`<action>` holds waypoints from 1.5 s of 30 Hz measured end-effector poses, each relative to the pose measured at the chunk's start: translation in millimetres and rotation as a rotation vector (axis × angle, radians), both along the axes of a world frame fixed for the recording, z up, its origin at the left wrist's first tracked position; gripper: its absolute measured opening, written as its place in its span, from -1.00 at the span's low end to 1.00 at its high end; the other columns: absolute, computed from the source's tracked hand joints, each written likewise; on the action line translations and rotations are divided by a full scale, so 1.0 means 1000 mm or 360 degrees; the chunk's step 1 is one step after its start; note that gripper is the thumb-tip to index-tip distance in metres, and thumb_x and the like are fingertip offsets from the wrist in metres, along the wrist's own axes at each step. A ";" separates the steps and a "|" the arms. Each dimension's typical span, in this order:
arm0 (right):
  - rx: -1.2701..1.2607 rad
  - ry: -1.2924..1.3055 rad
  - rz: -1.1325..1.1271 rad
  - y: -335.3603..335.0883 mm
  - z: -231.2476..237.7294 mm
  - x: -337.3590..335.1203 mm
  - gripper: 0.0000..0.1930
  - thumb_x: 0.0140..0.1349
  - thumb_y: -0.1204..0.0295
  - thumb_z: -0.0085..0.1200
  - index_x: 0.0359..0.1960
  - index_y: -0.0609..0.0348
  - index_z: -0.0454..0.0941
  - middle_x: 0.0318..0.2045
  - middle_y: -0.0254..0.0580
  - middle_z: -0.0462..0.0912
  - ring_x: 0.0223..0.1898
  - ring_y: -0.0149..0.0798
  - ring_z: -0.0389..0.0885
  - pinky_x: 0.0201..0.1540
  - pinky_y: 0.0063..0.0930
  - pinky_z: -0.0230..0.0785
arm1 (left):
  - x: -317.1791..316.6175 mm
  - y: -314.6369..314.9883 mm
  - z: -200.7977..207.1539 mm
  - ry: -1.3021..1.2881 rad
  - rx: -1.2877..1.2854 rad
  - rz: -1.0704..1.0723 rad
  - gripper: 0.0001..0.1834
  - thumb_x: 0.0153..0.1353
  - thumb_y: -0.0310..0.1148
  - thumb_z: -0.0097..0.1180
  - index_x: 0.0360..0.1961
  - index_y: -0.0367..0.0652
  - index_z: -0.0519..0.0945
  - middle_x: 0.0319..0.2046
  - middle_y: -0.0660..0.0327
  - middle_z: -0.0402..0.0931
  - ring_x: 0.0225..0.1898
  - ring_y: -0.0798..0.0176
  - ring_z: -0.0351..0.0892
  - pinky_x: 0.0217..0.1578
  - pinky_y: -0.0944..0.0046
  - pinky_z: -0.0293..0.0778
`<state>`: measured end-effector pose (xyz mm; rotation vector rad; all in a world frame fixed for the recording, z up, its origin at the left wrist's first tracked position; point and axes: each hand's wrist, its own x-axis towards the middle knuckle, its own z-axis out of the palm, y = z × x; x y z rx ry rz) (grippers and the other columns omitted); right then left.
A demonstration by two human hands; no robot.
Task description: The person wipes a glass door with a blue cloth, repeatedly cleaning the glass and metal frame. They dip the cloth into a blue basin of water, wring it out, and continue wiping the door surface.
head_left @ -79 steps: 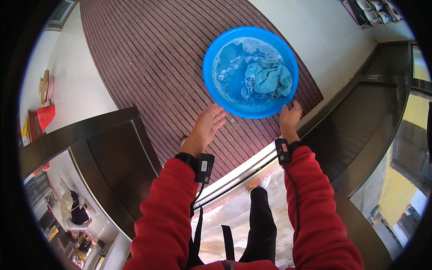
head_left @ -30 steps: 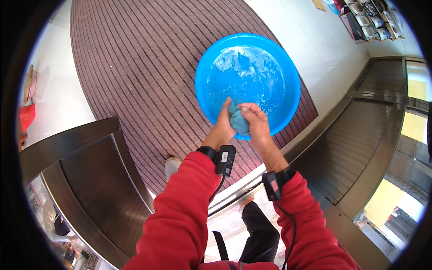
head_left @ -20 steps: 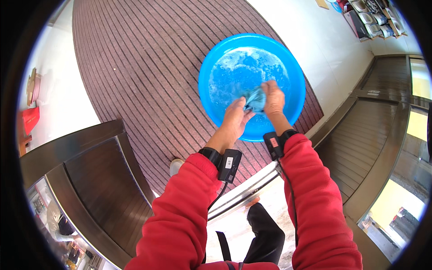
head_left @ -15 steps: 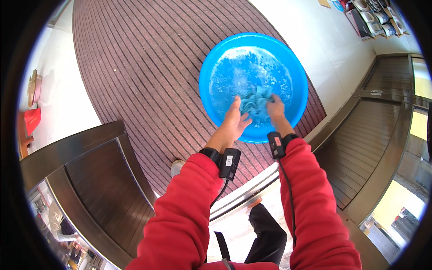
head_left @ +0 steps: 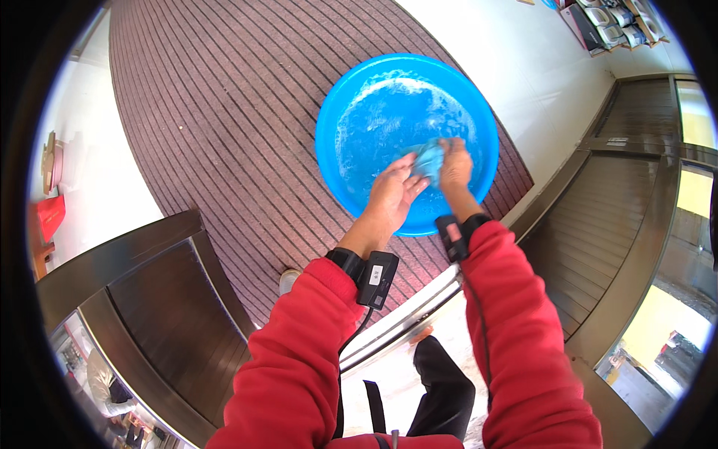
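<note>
A wet light-blue cloth is bunched up between my two hands over the round blue basin, which holds sudsy water. My right hand is closed round the cloth's right side. From the left, my left hand holds the cloth's other side, palm partly turned up and fingers half curled. The cloth looks smeared by motion, and the right fingertips are partly hidden.
The basin stands on a reddish-brown ribbed mat. Dark panelled doors stand left and right, with a pale threshold between. Shoes sit on a rack at upper right. Both wrists carry small black devices with cables.
The cloth, spread loosely in the water before, is now gathered into a smaller bunch. My hands have come closer together around it, and the right one has closed on it.
</note>
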<state>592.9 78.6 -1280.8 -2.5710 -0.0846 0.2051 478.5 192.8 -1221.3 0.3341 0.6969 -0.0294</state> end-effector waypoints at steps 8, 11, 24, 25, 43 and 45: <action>0.1353 0.1088 -0.0405 -0.009 -0.015 -0.053 -0.54 0.12 0.56 0.15 0.12 0.29 0.46 -0.19 -0.17 0.63 -0.21 -0.31 0.58 -0.17 -0.41 0.48 | -0.014 0.009 -0.024 0.0488 0.0088 -0.0147 -0.20 0.39 0.00 -0.01 0.46 -0.13 -0.05 0.48 0.05 -0.20 0.46 -0.12 -0.09 0.31 -0.30 0.11; 0.1301 0.0926 -0.0230 0.011 0.052 -0.095 -0.59 0.14 0.51 0.19 0.05 0.36 0.50 -0.15 -0.21 0.64 -0.19 -0.39 0.57 -0.12 -0.46 0.47 | -0.015 0.015 -0.026 0.0289 -0.0148 -0.0093 -0.44 0.39 0.08 -0.07 0.19 -0.11 0.35 0.19 0.11 0.33 0.12 0.06 0.40 0.17 -0.08 0.35; 0.0194 0.0114 -0.0157 -0.005 -0.029 -0.012 -0.52 0.21 0.32 0.18 0.15 0.15 0.40 0.06 0.22 0.53 0.02 0.16 0.55 0.02 -0.06 0.41 | -0.007 0.006 -0.017 -0.0057 0.0264 -0.0010 -0.51 0.34 -0.50 -0.09 0.30 -0.13 0.32 0.24 0.12 0.33 0.33 0.11 0.23 0.33 -0.16 0.10; 0.0311 0.0225 -0.0312 -0.005 -0.036 -0.018 -0.51 0.20 0.35 0.19 0.16 0.18 0.40 0.10 0.21 0.50 0.05 0.13 0.54 0.03 -0.08 0.41 | -0.012 0.006 -0.022 0.0198 0.0418 -0.0164 -0.42 0.37 -0.39 -0.06 0.40 -0.03 0.17 0.35 0.11 0.20 0.41 0.01 0.04 0.36 -0.34 -0.13; 0.0337 -0.0113 -0.0218 -0.005 -0.009 -0.001 -0.68 0.15 0.35 0.19 -0.06 0.14 0.55 -0.28 0.19 0.66 -0.24 0.12 0.66 -0.16 -0.12 0.50 | -0.004 0.013 0.004 0.0003 0.0242 -0.0028 -0.40 0.41 -0.42 -0.08 0.43 -0.19 0.09 0.33 -0.03 0.21 0.28 0.00 0.34 0.20 0.09 0.39; 0.0398 -0.0084 -0.0314 -0.015 -0.026 0.002 -0.59 0.11 0.49 0.17 0.04 0.22 0.53 -0.12 0.08 0.66 -0.17 0.03 0.66 -0.11 -0.20 0.50 | -0.007 0.018 0.005 -0.0049 0.0320 -0.0024 -0.26 0.43 -0.32 -0.04 0.48 -0.14 -0.13 0.47 -0.03 -0.12 0.43 -0.13 0.07 0.31 -0.04 0.25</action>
